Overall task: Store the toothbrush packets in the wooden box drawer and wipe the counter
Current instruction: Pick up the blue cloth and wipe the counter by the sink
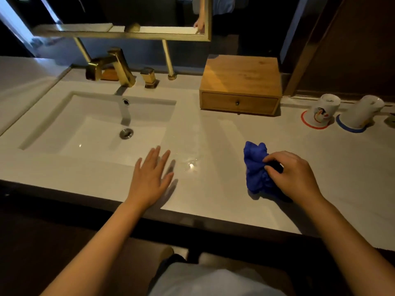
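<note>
A crumpled blue cloth (255, 167) lies on the white counter (213, 133), and my right hand (292, 175) grips its right side. My left hand (152, 177) rests flat with fingers spread at the sink's front right corner, holding nothing. The wooden box (240, 81) stands at the back of the counter, its drawer (239, 102) shut. No toothbrush packets are visible. A wet sheen shows on the counter between my hands.
A white sink basin (89, 127) with a gold faucet (115, 67) fills the left. Two upturned cups (320, 112) (361, 114) stand at the right back. A gold-framed mirror (128, 30) hangs above. A dark wall bounds the right rear.
</note>
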